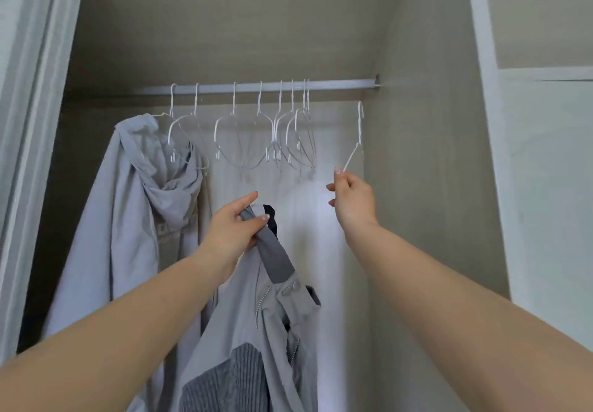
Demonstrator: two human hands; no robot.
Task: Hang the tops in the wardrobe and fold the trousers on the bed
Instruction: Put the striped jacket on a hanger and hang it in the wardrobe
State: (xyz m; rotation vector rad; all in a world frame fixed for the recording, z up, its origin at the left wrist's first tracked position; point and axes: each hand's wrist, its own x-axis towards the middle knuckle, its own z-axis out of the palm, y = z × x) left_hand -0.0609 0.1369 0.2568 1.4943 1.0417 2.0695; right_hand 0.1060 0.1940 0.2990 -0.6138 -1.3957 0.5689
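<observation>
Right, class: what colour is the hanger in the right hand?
White, seen in the head view: hanger, right hand.

Your left hand point(236, 224) covers the collar end of the grey jacket point(256, 331), and the jacket's lower part runs off the frame at 6 o'clock. Printed lettering on the hanging hoodie point(134, 206) is blurred and half behind your left wrist, unreadable. Hoodie hem is cut by your left forearm. The white hanger point(354, 142) at 1 o'clock: its lower end is hidden in your right hand point(351, 200). The empty hangers point(272, 136) overlap, so you can't get a reliable count. The rail point(337, 85) disappears at its 9 o'clock end behind the door frame point(35, 123).
</observation>
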